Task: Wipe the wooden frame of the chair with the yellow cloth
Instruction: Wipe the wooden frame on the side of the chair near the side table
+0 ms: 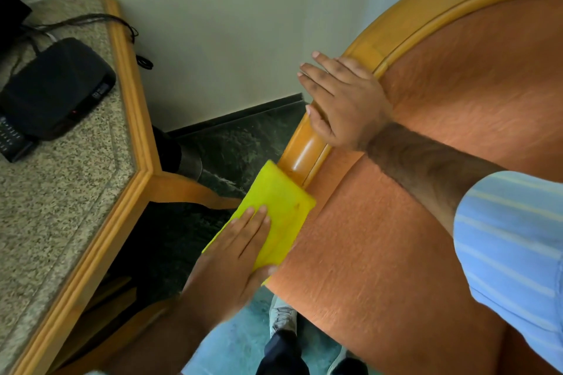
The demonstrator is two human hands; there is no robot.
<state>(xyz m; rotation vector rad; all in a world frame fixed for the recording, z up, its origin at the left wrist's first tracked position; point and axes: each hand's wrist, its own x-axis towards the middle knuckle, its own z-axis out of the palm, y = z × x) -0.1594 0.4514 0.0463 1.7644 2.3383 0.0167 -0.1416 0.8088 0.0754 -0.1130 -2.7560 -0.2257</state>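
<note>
The chair has a curved light wooden frame [307, 152] around orange upholstery [380, 237]. A folded yellow cloth [280, 204] lies over the lower part of the frame's rail, hiding the wood beneath it. My left hand [231, 265] presses flat on the cloth, fingers together and thumb on the cloth's lower edge. My right hand [341, 100] rests flat on the frame higher up, fingers spread over the rail's outer side, holding nothing. Its forearm crosses the upholstery from a blue striped sleeve [511, 253].
A granite-topped table with a wooden edge [131, 143] stands close at the left, carrying a black box [58, 85], cables and a remote [12, 140]. A narrow gap of dark floor [237, 140] separates table and chair. The wall lies behind. My shoes [283, 316] are below.
</note>
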